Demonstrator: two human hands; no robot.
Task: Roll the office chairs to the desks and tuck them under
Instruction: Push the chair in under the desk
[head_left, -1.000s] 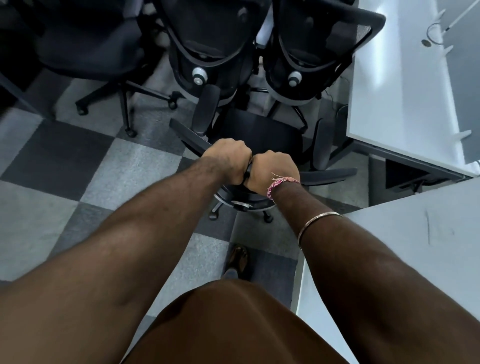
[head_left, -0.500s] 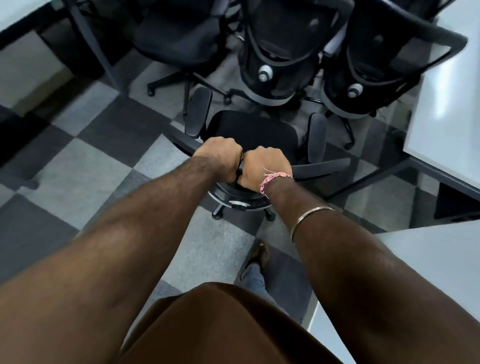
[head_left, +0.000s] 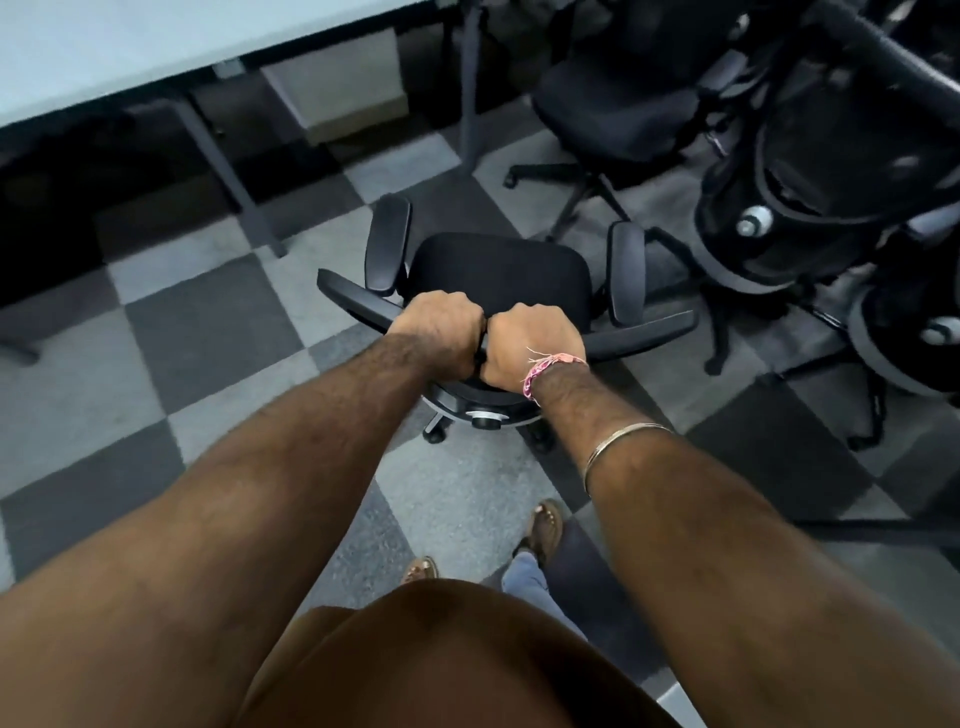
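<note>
The pale worktop (head_left: 130, 47) lies ahead and to the left, its open underside beyond a slanted leg (head_left: 228, 171). On the checkered floor (head_left: 197, 332), well short of it, the office chair (head_left: 498, 270) faces away, seat towards the person's front. Both hands grip the top edge of its backrest side by side, knuckles touching: left hand (head_left: 441, 332) and right hand (head_left: 535, 343), fingers clamped on it. Tucking in likely needs a push forward and leftward; neither hand is nearer.

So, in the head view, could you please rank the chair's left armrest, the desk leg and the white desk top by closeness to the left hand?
1. Left armrest, just beyond the left hand.
2. Desk leg, farther up-left.
3. White desk top, top-left corner.
</note>
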